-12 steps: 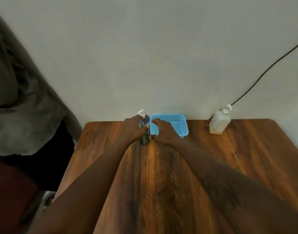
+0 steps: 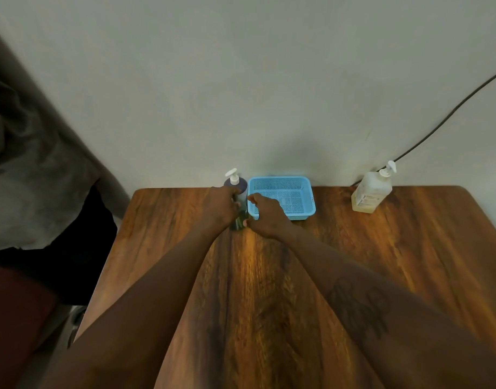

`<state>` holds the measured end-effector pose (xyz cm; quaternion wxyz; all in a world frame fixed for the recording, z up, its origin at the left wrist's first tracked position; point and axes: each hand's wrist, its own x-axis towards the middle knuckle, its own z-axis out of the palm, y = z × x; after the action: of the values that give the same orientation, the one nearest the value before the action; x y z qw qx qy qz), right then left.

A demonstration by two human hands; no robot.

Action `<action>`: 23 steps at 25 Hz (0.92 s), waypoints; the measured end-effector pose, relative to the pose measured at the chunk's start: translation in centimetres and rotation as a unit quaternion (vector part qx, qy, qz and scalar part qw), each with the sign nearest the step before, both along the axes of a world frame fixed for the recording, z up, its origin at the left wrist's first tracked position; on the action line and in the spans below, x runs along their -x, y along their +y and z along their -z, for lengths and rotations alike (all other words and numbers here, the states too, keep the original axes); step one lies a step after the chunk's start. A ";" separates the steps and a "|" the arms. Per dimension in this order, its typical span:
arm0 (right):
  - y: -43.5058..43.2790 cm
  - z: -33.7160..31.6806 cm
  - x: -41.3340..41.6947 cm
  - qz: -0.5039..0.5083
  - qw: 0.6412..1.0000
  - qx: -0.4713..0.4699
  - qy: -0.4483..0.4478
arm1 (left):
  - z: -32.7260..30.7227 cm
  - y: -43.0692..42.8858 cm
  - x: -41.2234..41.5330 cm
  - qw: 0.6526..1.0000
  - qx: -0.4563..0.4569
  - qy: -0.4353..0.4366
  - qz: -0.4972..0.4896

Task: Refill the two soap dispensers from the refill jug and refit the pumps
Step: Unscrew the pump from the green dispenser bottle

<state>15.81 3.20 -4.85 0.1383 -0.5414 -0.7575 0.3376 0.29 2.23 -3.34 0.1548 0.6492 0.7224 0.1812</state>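
A dispenser with a purple shoulder, a white pump and a dark green lower part stands at the table's far edge, just left of the blue basket. My left hand is curled around its left side below the pump. Curled against its right side, low down, is my right hand, thumb pointing at the label. The hands hide much of the body. A second dispenser, clear with a little yellowish liquid and a white pump fitted, stands at the far right against the wall. No refill jug is in view.
The blue mesh basket sits against the wall behind my right hand. A dark cable runs up the wall behind the clear dispenser. The wooden table stretches toward me. A person in grey stands at the left.
Both hands stay on the purple dispenser. The view has tilted slightly, so everything sits a little higher in the frame.
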 end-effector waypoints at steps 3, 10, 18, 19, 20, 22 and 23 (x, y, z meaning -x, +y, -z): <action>-0.2 0.6 -0.1 -0.001 1.000 0.011 0.007 | -0.1 0.2 0.0 0.999 -0.027 -0.009 -0.028; -0.6 0.7 -0.2 0.009 1.000 0.021 0.015 | 0.4 0.6 -0.5 0.998 0.043 0.040 0.019; -1.2 0.7 -0.8 0.021 0.999 0.011 0.041 | -2.4 0.3 -0.1 0.999 -0.015 -0.001 0.050; -1.4 0.5 -0.8 0.027 0.998 0.012 0.051 | -3.0 0.2 -0.3 0.998 -0.023 -0.011 0.055; -1.7 0.3 -1.0 0.031 0.998 0.008 0.058 | -3.7 0.0 -0.6 0.998 -0.025 -0.021 0.060; -2.4 -0.2 -1.5 0.037 0.997 -0.015 0.069 | -4.7 -0.8 -1.3 0.996 -0.033 -0.040 0.070; -2.9 -0.4 -1.9 0.041 0.996 -0.027 0.073 | -5.2 -1.3 -1.8 0.995 -0.037 -0.051 0.074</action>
<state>17.66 0.33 -4.46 0.2221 -0.5419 -0.7313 0.3496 2.06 0.97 1.81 0.1804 0.6958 0.6563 0.2292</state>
